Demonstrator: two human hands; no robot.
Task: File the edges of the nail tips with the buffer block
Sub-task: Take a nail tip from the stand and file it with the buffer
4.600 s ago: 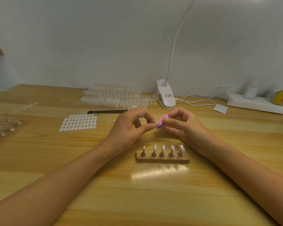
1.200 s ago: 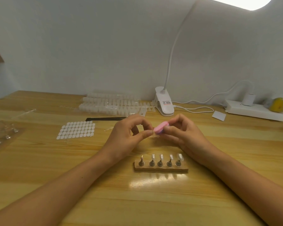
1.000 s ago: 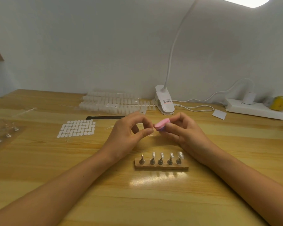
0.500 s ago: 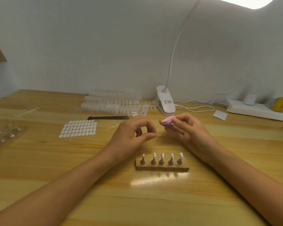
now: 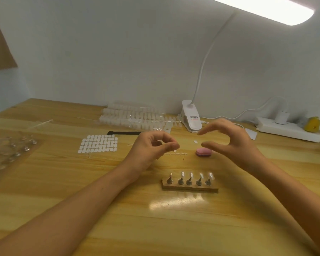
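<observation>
Change: buffer block (image 5: 203, 152), pinched in the right hand (image 5: 235, 145) half a second ago, now lies on the table (image 5: 100, 209). The right hand has let go, lifted off it and spread.
Head view, right hand: fingers extended and loosely arched, thumb and forefinger well apart, holding nothing. It hovers over the block, and no contact is visible.
Head view, left hand (image 5: 151, 148): thumb and forefinger tips are pressed together in a pinch, with the other fingers curled. A small clear nail tip (image 5: 175, 150) shows at the fingertips, too small to describe further.
Buffer block position: pink, flat on the table between the two hands, under the right thumb and behind the wooden holder (image 5: 190, 187).
Wooden holder: sits nearer the person than either hand and carries five metal stands (image 5: 189, 181) in a row. The four on the right bear clear tips. What the leftmost bears cannot be told.
Near the left hand: a clear plastic sprue (image 5: 175, 154) lies on the table just beside the fingertips.
Rear of table: strips of nail tips (image 5: 135, 117), a black strip (image 5: 125, 133), a sheet of white stickers (image 5: 98, 145), a white lamp clamp (image 5: 191, 119), and a power strip (image 5: 288, 130) at far right.
Left edge: a clear bag (image 5: 7, 148) holding further metal stands.
</observation>
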